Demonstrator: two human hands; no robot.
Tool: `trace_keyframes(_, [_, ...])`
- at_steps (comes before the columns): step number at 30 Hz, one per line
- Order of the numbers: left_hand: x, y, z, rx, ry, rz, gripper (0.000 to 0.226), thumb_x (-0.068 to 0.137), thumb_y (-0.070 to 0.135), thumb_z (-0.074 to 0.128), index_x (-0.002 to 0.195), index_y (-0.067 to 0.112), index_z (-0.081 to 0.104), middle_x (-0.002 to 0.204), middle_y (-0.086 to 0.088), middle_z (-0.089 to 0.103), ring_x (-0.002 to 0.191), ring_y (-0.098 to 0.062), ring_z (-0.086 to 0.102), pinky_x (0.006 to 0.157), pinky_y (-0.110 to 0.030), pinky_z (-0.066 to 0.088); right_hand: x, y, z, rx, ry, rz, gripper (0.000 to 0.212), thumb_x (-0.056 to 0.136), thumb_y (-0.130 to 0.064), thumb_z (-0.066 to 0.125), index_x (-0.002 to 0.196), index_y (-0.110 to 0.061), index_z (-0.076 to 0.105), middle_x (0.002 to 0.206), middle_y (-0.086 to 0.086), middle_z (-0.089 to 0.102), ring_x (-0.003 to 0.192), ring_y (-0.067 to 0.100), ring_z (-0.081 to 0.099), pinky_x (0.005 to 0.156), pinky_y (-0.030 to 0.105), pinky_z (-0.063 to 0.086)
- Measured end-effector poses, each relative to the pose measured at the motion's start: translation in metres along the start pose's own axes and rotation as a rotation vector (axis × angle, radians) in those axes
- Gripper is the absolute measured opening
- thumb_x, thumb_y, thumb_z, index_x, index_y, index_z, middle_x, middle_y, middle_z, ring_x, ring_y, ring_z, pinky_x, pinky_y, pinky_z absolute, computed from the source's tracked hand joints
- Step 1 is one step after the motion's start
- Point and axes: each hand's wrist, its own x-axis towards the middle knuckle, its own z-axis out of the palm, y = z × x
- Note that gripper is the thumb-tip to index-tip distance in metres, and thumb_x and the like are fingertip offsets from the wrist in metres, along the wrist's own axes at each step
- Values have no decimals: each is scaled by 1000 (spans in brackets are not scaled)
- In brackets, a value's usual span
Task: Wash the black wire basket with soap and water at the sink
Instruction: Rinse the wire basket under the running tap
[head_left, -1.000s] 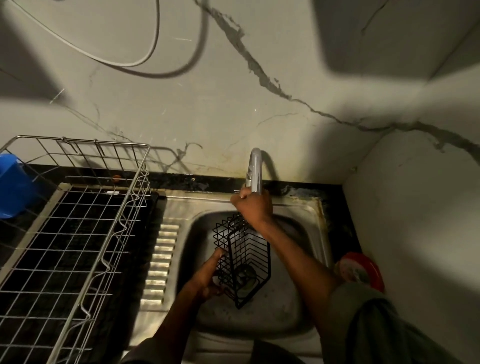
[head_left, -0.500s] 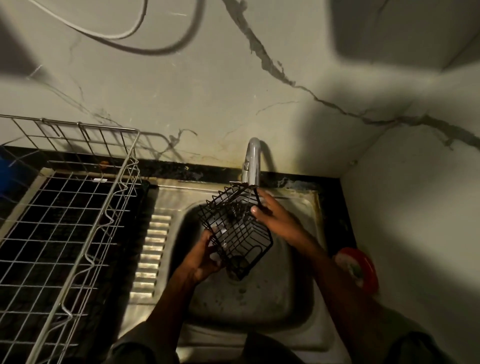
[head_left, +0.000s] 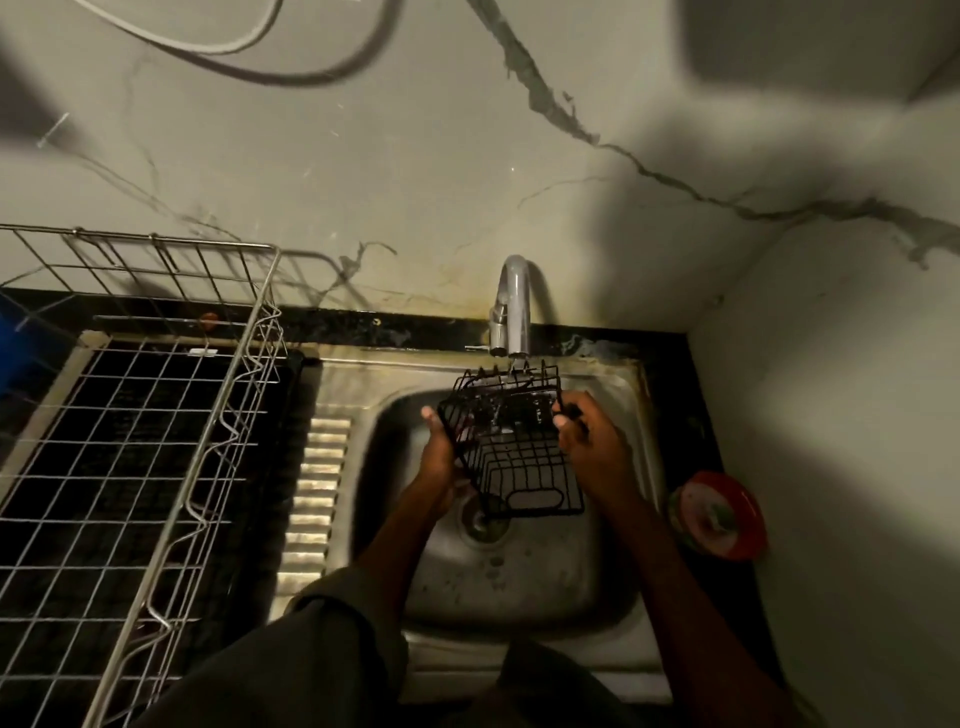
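The black wire basket (head_left: 511, 447) hangs over the steel sink (head_left: 519, 582), tilted with its far rim right under the spout of the tap (head_left: 511, 306). My left hand (head_left: 441, 457) grips the basket's left side. On the right rim, my right hand (head_left: 587, 441) is closed around the wires. A thin stream of water seems to fall from the spout into the basket. The drain (head_left: 483, 519) shows just below the basket's near corner.
A large silver wire dish rack (head_left: 156, 441) fills the counter to the left of the sink's ribbed drainboard (head_left: 317, 483). A round red-rimmed container (head_left: 719, 514) sits on the dark counter at the right, against the side wall. A cracked wall stands behind.
My right hand left the tap and took the basket's right rim. Both hands turned the basket and raised its far end under the spout.
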Motion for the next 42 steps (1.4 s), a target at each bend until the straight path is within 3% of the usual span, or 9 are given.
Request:
trace_keyframes(3, [6,15,20,-4,-26,52,95,91,88,12,132,25,69,126,-5,73,116,-30,64,79,-41,48,-10,-2,-6,-72,40,23,19,102,-25,56,119,-21,64,102,-6,65,87,10,59,70,3,36])
trace_keyframes(8, [1,28,43,121,-105,166,66,100,77,27,124,30,66,120,4,71,120,-24,61,99,-47,42,-17,9,-13,-80,98,85,11,99,-40,56,110,-38,58,98,-14,68,88,12,66,78,34,53])
trace_keyframes(15, [-19,26,58,161,-86,299,51,107,64,31,118,33,69,116,12,76,115,-10,66,88,-34,47,-20,16,-28,47,124,88,15,92,-50,55,103,-39,58,93,-12,66,87,16,67,79,51,58])
trace_keyframes(22, [-36,-3,16,230,-88,459,44,105,61,41,134,38,64,131,13,71,123,-13,66,96,-47,55,-16,9,-23,106,56,71,22,87,-51,53,107,-45,58,100,-12,65,92,23,66,78,55,58])
trace_keyframes(27, [-53,0,-16,435,-17,604,43,100,54,59,142,44,55,132,12,68,113,-15,70,79,-35,54,-19,-11,-14,136,40,44,11,96,-18,60,97,-29,59,92,1,67,87,26,63,80,46,55])
trace_keyframes(31, [-54,5,-30,558,-13,692,36,102,35,66,130,55,58,117,13,75,95,-18,76,60,-29,52,-24,-23,-14,169,42,87,8,98,-15,59,98,-22,64,93,1,68,85,18,61,70,20,45])
trace_keyframes(36, [-55,-1,-23,558,13,728,41,107,6,53,141,27,59,121,-4,72,91,-25,74,73,-44,63,-33,-21,-16,254,25,96,11,97,-9,62,102,-18,65,103,1,67,93,14,61,68,8,41])
trace_keyframes(39, [-52,2,-16,609,92,730,34,106,15,56,138,22,63,119,-3,73,86,-21,75,75,-50,66,-34,-18,-20,370,31,129,19,98,-4,58,111,-14,67,110,3,68,100,15,61,75,14,44])
trace_keyframes(42, [-37,10,-17,647,175,743,40,99,34,60,139,28,62,115,-2,75,79,-24,77,77,-57,64,-31,-17,-21,437,17,192,27,105,-18,49,124,-13,67,122,5,69,108,15,62,83,25,48])
